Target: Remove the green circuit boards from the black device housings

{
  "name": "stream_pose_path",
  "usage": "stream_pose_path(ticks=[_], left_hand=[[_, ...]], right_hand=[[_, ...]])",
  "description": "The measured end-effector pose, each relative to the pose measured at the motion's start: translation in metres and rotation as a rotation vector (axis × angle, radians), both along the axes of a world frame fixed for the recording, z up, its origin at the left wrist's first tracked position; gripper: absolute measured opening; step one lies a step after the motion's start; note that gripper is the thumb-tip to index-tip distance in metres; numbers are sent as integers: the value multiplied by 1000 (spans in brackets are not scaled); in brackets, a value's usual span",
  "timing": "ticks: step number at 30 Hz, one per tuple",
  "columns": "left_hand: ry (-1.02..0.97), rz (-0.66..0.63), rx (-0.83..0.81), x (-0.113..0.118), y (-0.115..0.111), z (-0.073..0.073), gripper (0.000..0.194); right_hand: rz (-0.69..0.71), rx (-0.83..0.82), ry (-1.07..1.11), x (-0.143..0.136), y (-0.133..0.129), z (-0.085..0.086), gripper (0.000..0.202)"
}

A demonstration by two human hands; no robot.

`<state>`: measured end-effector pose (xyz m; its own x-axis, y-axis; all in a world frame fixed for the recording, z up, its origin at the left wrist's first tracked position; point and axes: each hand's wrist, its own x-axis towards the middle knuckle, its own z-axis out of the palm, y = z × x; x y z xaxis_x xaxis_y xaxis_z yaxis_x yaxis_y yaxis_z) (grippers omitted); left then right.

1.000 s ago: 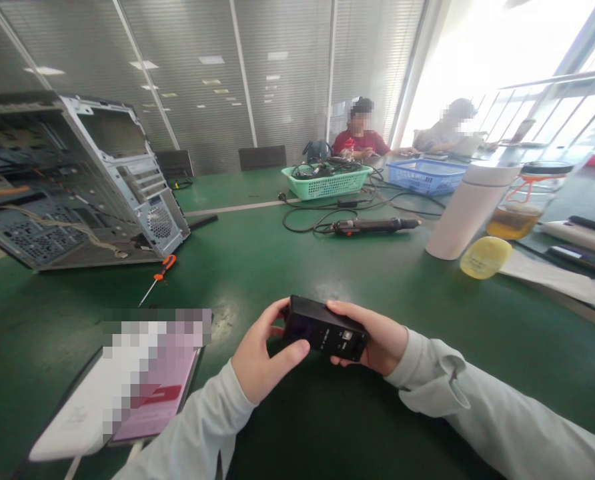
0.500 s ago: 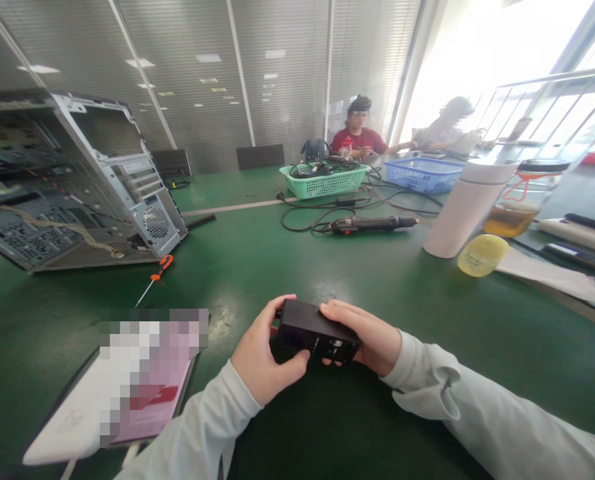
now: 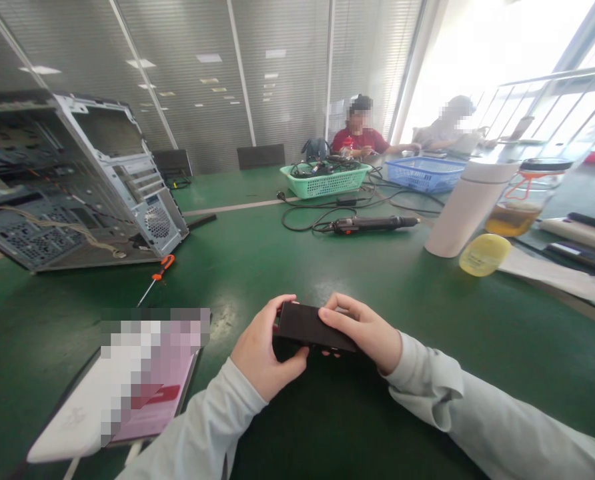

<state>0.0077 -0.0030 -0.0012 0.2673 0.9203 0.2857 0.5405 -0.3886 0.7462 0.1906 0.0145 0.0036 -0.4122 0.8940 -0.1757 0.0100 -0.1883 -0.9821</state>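
Note:
A small black rectangular box (image 3: 302, 325) is held between both hands above the green table, its smooth broad face turned up. My left hand (image 3: 265, 353) grips its left end, thumb along the near lower edge and fingers around the far side. At the right end, my right hand (image 3: 370, 330) is closed on the box, with its thumb on the top face and fingertips showing underneath. Something reddish peeks out at the box's left end, too small to make out.
At left stand an open computer case (image 3: 92, 187) and an orange-handled screwdriver (image 3: 163, 268). A white and pink device (image 3: 77, 413) lies near my left arm. Ahead are a corded electric screwdriver (image 3: 372, 225), a green basket (image 3: 325, 183), a pale tumbler (image 3: 465, 213) and a yellow container (image 3: 485, 255). Two people sit beyond.
The box has tipped so its top face shows more and the near side with its ports is mostly out of sight. My right fingers have shifted up slightly.

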Motion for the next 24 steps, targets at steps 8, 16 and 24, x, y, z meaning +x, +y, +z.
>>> stream_pose_path(ticks=[8,16,24], left_hand=[[70,-27,101,-2,1,1,56],[97,-26,143,-2,1,0,56],[35,-29,112,-1,-1,2,56]], right_hand=[[-138,785,-475,8,-9,-1,27],[-150,905,-516,8,-10,0,24],[-133,711,-384,9,-7,1,28]])
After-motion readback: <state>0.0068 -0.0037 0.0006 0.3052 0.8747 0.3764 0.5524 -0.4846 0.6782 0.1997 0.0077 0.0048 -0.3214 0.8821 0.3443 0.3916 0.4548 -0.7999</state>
